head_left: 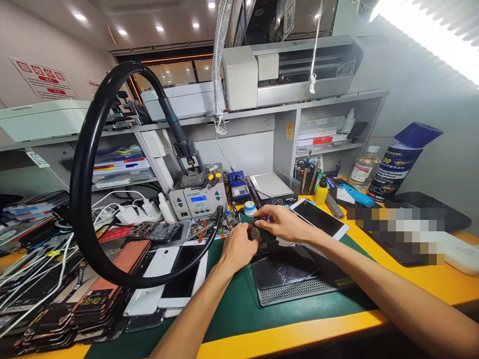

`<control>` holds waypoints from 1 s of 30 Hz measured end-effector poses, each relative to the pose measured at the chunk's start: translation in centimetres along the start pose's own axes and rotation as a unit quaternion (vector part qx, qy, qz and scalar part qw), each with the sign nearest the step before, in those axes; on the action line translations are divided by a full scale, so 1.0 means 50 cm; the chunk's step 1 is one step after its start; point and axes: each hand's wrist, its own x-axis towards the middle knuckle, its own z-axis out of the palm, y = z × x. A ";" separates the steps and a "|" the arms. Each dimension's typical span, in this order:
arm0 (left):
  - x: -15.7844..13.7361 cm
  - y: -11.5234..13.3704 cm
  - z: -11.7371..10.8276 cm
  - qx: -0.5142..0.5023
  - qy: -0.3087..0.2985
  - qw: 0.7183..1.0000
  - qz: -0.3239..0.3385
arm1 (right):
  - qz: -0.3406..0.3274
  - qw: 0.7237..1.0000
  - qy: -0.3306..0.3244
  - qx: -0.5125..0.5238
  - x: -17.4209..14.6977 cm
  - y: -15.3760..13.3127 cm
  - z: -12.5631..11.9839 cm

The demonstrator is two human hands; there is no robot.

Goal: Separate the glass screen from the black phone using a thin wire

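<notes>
My left hand is closed, its fingers curled at a small round metallic knob. Just beyond it, my right hand reaches in from the right with thumb and fingers pinched together over something small and dark that I cannot make out. Both hands are close together above a dark block-shaped device, mostly covered by the fingers. In front of them a dark phone screen with cracks lies on a perforated metal plate. A white-framed phone lies behind my right forearm.
A hot air station stands behind, its thick black hose looping at left. Stacked phone parts and white phones lie left on the green mat. A spray can and yellow bottle stand right.
</notes>
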 end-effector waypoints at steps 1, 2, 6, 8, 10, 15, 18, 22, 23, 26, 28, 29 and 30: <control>-0.001 0.000 0.000 -0.005 -0.001 1.000 0.001 | 0.001 1.000 0.003 0.003 -0.001 -0.002 0.000; -0.002 0.000 -0.001 -0.010 -0.001 1.000 0.002 | 0.002 1.000 0.006 0.006 -0.002 -0.003 -0.001; -0.009 0.005 -0.011 -0.035 -0.003 0.999 0.005 | 0.005 1.000 0.015 0.015 -0.005 -0.006 -0.003; -0.015 0.006 -0.024 -0.050 0.003 0.999 0.009 | 0.007 1.000 0.017 0.018 -0.007 -0.007 -0.004; -0.024 0.004 -0.044 -0.063 0.024 0.998 0.016 | 0.008 1.000 0.016 0.022 -0.008 -0.007 -0.006; -0.063 -0.013 -0.100 -0.078 0.102 0.991 0.047 | 0.011 0.999 0.008 0.037 -0.009 -0.004 -0.008; -0.108 -0.020 -0.118 -0.070 0.115 0.984 0.116 | 0.010 0.999 0.011 0.048 -0.009 -0.001 -0.010; -0.176 -0.016 -0.105 -0.040 0.085 0.966 0.240 | 0.010 0.998 0.020 0.067 -0.011 0.000 -0.013; -0.189 -0.014 -0.097 -0.032 0.079 0.961 0.264 | 0.010 0.997 0.021 0.073 -0.012 0.000 -0.013; -0.212 -0.010 -0.071 0.000 0.068 0.945 0.321 | 0.013 0.995 0.027 0.097 -0.011 0.004 -0.011; -0.216 -0.008 -0.057 0.022 0.063 0.934 0.350 | 0.017 0.992 0.035 0.122 -0.008 0.009 -0.009; -0.215 -0.006 -0.051 0.032 0.060 0.930 0.362 | 0.021 0.989 0.041 0.138 -0.007 0.012 -0.008; -0.213 -0.004 -0.047 0.040 0.057 0.926 0.371 | 0.026 0.986 0.047 0.157 -0.005 0.015 -0.008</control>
